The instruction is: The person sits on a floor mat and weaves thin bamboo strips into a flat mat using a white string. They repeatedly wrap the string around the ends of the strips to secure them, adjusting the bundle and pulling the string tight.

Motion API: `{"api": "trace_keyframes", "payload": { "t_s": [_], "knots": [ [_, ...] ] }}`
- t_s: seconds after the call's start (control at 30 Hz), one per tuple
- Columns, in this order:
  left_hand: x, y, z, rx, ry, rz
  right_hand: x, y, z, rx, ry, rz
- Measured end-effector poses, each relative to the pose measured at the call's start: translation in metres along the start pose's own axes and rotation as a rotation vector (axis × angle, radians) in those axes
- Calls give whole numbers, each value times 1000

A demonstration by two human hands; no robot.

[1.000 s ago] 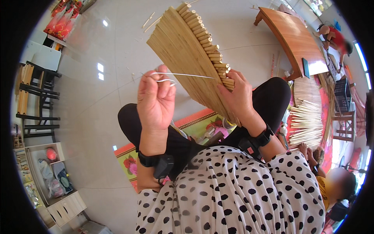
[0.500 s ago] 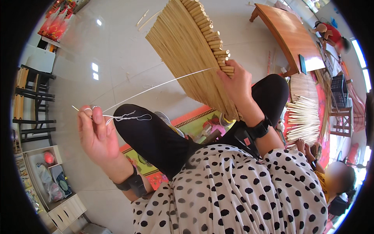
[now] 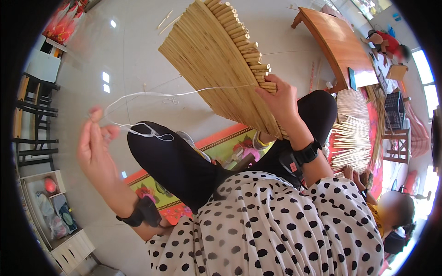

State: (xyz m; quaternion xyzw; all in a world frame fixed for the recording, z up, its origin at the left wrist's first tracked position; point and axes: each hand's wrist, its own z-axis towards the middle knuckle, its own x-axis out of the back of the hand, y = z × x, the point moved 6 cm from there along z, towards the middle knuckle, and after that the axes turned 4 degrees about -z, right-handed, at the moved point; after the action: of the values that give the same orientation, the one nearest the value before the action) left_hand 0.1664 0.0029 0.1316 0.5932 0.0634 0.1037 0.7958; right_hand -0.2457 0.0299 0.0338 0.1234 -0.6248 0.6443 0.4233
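My right hand [image 3: 282, 99] is closed on the near right edge of a panel of thin straw-coloured stalks [image 3: 216, 64] laid side by side, its cut ends [image 3: 244, 41] showing along the right. From near my right thumb, a white thread [image 3: 156, 94] crosses the panel and runs slackly leftward. Off to the left, my left hand [image 3: 95, 140] is raised, its fingers pinched on the thread and slightly smeared by motion. A loose loop of the same thread [image 3: 156, 134] hangs beside it over my left knee. Whether a needle is between those fingertips cannot be made out.
A patterned red and green mat [image 3: 221, 149] lies beneath my legs. To the right stand a wooden table [image 3: 336, 43] and a spread of loose stalks [image 3: 352, 138], with two other people [image 3: 396, 214] nearby. Black-legged stools [image 3: 37, 119] and a shelf unit [image 3: 57, 207] are at left.
My left hand has turned and moved a little left and upward, and the thread has gone from taut to slack and bowed. My right hand still grips the stalk panel.
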Motion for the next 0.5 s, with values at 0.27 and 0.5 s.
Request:
{"api": "trace_keyframes", "payload": {
  "t_s": [0.27, 0.5],
  "knots": [
    [-90, -17, -30, -185, -391, 80, -2, -6, -11, 93, 30, -47],
    [-197, -72, -75, 49, -599, 15, -6, -2, -15, -62, -63, 9]
  ]
}}
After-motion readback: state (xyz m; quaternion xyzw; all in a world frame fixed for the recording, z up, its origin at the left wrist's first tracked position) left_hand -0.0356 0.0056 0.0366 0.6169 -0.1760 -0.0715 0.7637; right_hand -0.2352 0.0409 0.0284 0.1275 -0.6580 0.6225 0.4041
